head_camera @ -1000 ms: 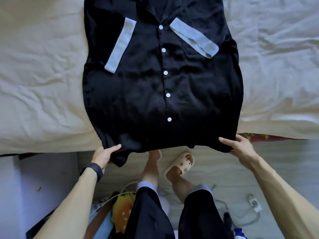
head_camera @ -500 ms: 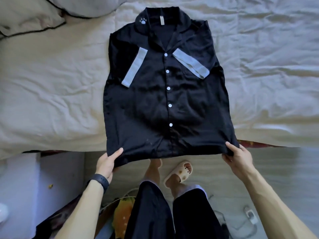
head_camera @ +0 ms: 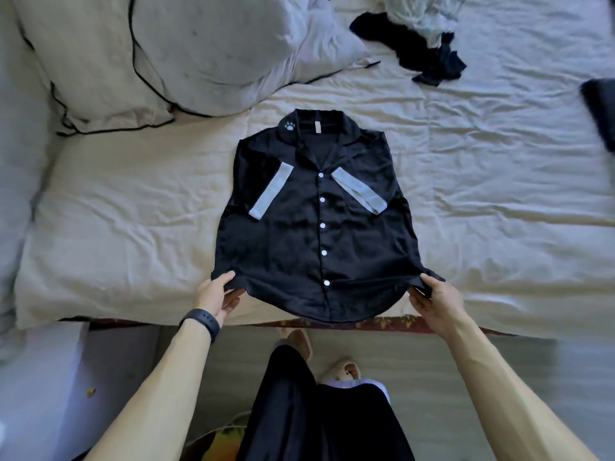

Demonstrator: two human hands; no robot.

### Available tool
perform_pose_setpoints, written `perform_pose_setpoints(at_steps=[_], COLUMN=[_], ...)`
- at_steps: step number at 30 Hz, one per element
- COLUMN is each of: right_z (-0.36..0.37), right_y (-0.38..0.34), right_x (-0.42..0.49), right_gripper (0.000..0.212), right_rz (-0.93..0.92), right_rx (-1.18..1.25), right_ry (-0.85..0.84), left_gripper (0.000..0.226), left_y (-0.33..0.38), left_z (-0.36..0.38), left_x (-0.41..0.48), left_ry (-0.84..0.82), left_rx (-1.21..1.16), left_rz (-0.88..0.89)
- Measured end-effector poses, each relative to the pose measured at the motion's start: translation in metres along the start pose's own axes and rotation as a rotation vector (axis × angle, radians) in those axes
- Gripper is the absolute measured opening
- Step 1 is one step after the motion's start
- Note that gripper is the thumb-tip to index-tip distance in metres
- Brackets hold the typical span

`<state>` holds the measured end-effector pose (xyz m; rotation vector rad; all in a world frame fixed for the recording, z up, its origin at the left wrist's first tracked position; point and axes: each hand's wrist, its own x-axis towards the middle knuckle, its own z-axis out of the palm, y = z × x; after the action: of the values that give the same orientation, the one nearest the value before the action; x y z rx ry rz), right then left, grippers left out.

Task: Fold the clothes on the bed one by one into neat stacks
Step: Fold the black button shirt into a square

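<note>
Pinching the shirt [head_camera: 316,234] hem between my left hand [head_camera: 216,294] and right hand [head_camera: 436,301], I judge it light, limp, slippery; corners hold best.

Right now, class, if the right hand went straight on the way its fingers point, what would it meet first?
The black shirt: the right hand pinches its hem corner, and its fingers aim up-left across the lower front, probably toward the white buttons.
</note>
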<state>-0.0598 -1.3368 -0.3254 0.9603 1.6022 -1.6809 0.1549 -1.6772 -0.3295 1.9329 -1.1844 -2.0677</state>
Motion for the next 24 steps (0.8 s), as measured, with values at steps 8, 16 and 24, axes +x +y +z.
perform_pose_setpoints(at_steps=[8,16,24], right_z=[0.083,0.167,0.231], right_y=[-0.047,-0.085,-0.116], right_x=[0.054,0.140,0.220], right_gripper=[0.026,0.003,0.023], right_rz=[-0.039,-0.046,-0.023], right_rx=[-0.168,-0.305,-0.266], right_ry=[-0.054,-0.001,-0.019], left_gripper=[0.018,0.005,0.005], left_y=[0.070,0.133,0.186], left_z=[0.064,0.132,0.181], left_x=[0.057,0.156,0.241], left_ry=[-0.030,-0.059,-0.045], left_rx=[0.019,0.118,0.104], left_rz=[0.068,0.055,0.089])
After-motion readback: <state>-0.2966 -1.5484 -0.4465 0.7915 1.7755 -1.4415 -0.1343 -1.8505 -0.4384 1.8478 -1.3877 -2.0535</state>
